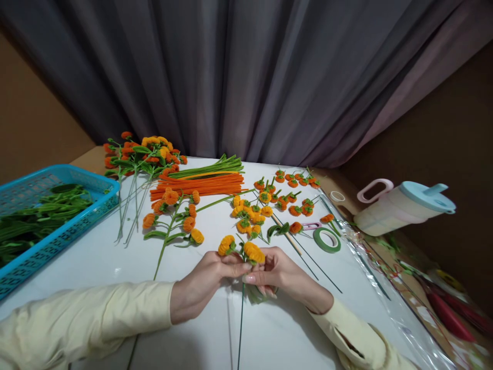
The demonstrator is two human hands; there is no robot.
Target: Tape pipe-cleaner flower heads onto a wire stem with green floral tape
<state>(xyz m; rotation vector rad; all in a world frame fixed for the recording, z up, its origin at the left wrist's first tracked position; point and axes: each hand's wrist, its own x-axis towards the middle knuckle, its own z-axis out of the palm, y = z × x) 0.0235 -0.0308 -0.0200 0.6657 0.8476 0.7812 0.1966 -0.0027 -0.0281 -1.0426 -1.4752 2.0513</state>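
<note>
Just in front of me, my left hand (206,282) pinches the top of a dark green flower stem (241,326) between thumb and fingers. From the other side my right hand (287,275) closes its thumb and fingers at the same spot, right under a yellow-orange fuzzy flower head (254,253). A second yellow flower head (226,245) rises above the left fingers. The stem hangs down toward me. Beyond my hands lie a finished orange flower spray (169,226), a cluster of loose yellow flower heads (250,213) and several small orange flower heads (295,210).
A blue basket (103,198) of green leaves stands left. Farther back are flower stems (134,159), orange pipe cleaners (200,185) and green pipe cleaners (215,167). Green tape (326,240), a wooden stick (295,244) and a lidded cup (400,208) are on the right.
</note>
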